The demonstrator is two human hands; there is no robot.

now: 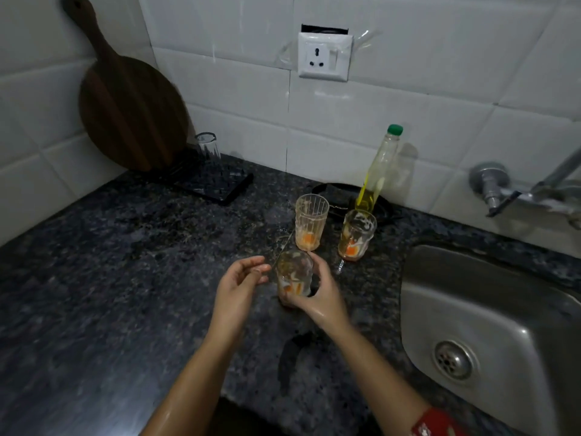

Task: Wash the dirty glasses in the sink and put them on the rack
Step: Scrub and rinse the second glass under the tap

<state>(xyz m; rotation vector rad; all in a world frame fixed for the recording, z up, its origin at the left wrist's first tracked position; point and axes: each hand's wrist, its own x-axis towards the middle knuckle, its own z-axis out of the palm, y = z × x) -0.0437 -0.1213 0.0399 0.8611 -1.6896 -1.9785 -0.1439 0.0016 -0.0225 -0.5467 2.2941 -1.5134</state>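
Observation:
My right hand grips a dirty glass with orange residue, held just above the dark granite counter. My left hand hovers beside the glass on its left, fingers loosely curled, holding nothing. Two more dirty glasses stand behind: one ribbed and one on the right, both with orange dregs. A clean glass sits upside down on the black rack at the back left. The steel sink lies to the right, with the tap on the wall above it.
A bottle of yellow liquid with a green cap stands on a black dish behind the glasses. A round wooden board leans in the corner. A wall socket is above. A wet patch marks the counter near the front edge.

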